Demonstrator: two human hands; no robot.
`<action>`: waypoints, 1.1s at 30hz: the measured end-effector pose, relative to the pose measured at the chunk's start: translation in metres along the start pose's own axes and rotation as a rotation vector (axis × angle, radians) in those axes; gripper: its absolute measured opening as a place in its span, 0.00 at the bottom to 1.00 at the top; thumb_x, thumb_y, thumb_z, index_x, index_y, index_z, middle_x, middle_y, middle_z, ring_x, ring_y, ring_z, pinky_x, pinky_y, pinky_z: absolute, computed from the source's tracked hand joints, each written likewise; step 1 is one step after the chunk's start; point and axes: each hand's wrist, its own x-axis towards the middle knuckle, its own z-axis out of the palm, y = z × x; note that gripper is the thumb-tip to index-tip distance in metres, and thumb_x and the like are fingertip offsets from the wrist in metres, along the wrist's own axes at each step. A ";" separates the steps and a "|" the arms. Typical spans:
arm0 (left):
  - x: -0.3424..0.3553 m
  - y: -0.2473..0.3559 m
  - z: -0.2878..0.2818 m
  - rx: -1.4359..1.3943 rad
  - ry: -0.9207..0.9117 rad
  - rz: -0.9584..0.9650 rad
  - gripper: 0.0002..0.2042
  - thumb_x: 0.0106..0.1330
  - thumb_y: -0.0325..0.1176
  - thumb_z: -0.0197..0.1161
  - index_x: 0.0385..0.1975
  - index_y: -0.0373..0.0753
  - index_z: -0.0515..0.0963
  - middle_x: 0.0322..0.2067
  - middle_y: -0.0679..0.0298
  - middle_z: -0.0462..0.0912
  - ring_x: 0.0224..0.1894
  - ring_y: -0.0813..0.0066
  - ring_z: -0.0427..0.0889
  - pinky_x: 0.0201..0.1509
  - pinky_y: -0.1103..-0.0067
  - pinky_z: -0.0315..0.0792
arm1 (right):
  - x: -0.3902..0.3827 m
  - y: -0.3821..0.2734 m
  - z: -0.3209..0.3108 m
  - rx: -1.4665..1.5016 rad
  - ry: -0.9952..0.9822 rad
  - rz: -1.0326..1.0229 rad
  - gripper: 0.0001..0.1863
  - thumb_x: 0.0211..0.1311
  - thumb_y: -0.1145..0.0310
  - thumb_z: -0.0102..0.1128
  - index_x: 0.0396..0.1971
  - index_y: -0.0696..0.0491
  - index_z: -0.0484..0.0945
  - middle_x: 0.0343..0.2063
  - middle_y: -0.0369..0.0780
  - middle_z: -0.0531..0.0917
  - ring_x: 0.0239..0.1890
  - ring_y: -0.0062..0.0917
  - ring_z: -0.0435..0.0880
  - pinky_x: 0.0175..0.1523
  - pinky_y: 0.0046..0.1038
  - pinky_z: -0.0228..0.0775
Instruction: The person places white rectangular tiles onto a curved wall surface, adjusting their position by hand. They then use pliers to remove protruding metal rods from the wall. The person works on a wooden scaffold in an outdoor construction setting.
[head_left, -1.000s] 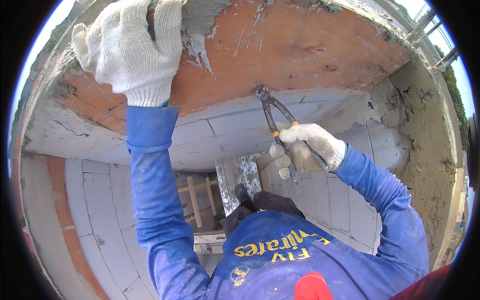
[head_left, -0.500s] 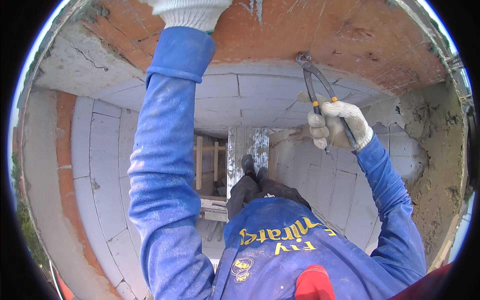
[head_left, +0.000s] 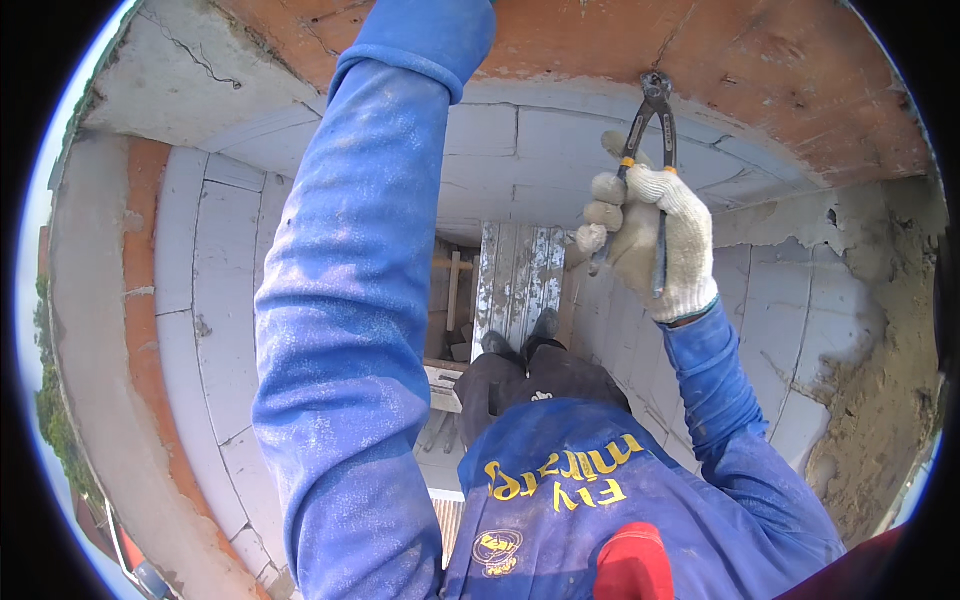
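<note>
My right hand (head_left: 655,235), in a white knitted glove, is closed around the handles of a pair of end-cutting pincers (head_left: 639,135). The tool has dark metal arms with yellow bands at the grips. Its rounded jaws point up and sit against the lower edge of the orange-brown panel (head_left: 560,45); whether they grip anything there is too small to tell. My left arm (head_left: 360,240), in a blue sleeve, reaches up past the top of the picture, so my left hand is hidden.
Below me, my shoes stand on a narrow metal plank (head_left: 520,270). Pale block walls (head_left: 235,290) rise on both sides. Rough grey mortar (head_left: 880,330) covers the right wall. Wooden slats (head_left: 453,292) show left of the plank.
The handles of the pincers have come closer together, and the tool stands more upright. My left glove has slid out over the top edge. The whole view has shifted slightly.
</note>
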 end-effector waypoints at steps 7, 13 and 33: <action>-0.009 -0.004 0.009 0.020 0.028 -0.035 0.17 0.75 0.50 0.64 0.39 0.42 0.89 0.34 0.54 0.90 0.36 0.49 0.88 0.45 0.55 0.80 | 0.019 0.031 -0.001 -0.170 0.156 -0.158 0.34 0.69 0.67 0.61 0.73 0.53 0.62 0.31 0.38 0.78 0.26 0.29 0.80 0.32 0.41 0.77; 0.005 0.002 -0.011 0.082 -0.141 -0.107 0.21 0.76 0.55 0.59 0.39 0.43 0.89 0.35 0.53 0.90 0.39 0.49 0.88 0.49 0.53 0.79 | -0.025 -0.055 0.012 -0.426 0.171 0.191 0.30 0.71 0.65 0.62 0.70 0.55 0.66 0.37 0.38 0.80 0.33 0.27 0.83 0.36 0.38 0.80; 0.006 -0.006 -0.012 -0.169 0.074 -0.138 0.15 0.72 0.50 0.64 0.37 0.46 0.89 0.38 0.57 0.89 0.43 0.53 0.87 0.54 0.57 0.77 | -0.016 -0.096 0.033 -0.788 0.258 0.306 0.24 0.80 0.64 0.58 0.69 0.57 0.72 0.35 0.38 0.81 0.33 0.27 0.81 0.41 0.39 0.82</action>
